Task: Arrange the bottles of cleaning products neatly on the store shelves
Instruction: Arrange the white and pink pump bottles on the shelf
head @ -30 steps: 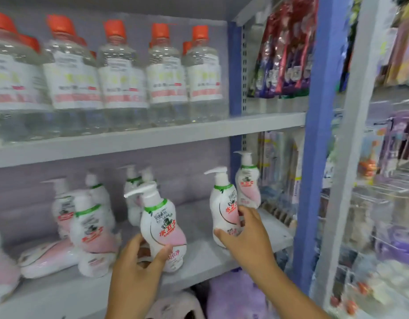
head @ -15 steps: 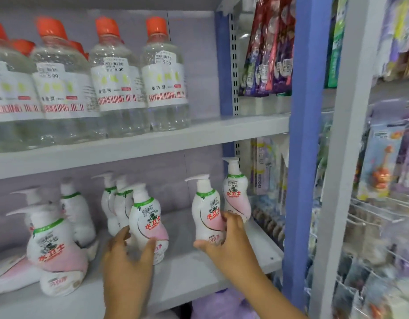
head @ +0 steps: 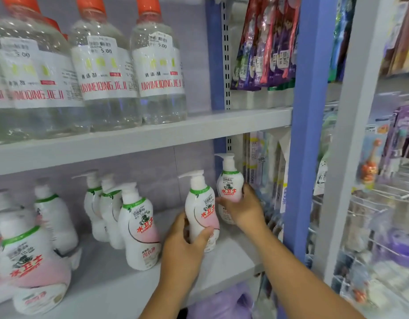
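Left hand (head: 184, 252) switched to front bottle (head: 201, 212)

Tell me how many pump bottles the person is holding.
2. One pump bottle in the left hand, near the lower shelf's front; a second pump bottle in the right hand, farther back beside the blue post.

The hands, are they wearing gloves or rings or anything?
No. The left hand and right hand are both bare: no gloves, and no rings showing on the fingers. Both forearms are bare too, with no sleeve, watch or bracelet in view.
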A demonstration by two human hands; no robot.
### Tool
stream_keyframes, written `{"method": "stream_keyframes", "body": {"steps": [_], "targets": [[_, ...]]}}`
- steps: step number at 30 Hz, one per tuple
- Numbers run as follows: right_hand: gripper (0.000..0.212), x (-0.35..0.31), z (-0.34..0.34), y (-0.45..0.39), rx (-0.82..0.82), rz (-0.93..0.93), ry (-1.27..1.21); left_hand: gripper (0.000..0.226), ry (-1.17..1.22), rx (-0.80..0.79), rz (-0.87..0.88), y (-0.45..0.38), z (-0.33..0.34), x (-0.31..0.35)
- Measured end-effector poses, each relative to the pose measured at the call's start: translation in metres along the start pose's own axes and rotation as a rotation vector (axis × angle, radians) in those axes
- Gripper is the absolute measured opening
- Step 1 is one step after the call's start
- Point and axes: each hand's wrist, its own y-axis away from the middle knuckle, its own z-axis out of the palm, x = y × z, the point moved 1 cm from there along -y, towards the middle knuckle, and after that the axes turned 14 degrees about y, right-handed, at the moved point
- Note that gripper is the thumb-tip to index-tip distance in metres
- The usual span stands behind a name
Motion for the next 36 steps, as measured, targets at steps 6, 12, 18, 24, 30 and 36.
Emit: {"method": "stream_keyframes", "body": {"steps": [6,12,18,24,30,36], "targets": [[0.055,0.021,-0.021,0.032,-0.091,-0.012,-0.13,0.043,0.18,0.008,-0.064,-0.006,-0.003,-0.005],[0.051,0.027,-0.02,0.042,0.026,-0.04,-0.134,0.044,0.208,-0.039,-0.104,-0.012,0.006,-0.009],[0.069,0.026,-0.018,0.042,0.04,-0.034,-0.13,0.043,0.184,-0.088,-0.169,-0.016,0.01,-0.011],[0.061,0.028,-0.019,0.041,0.079,-0.055,-0.098,0.044,0.156,-0.07,-0.197,-0.016,0.011,-0.005],[0.058,0.03,-0.018,0.031,0.079,-0.067,-0.089,0.034,0.148,-0.055,-0.163,-0.011,0.018,0.005],[0.067,0.03,-0.019,0.033,0.098,-0.08,-0.064,0.041,0.122,-0.004,-0.179,-0.007,0.019,0.011]]}}
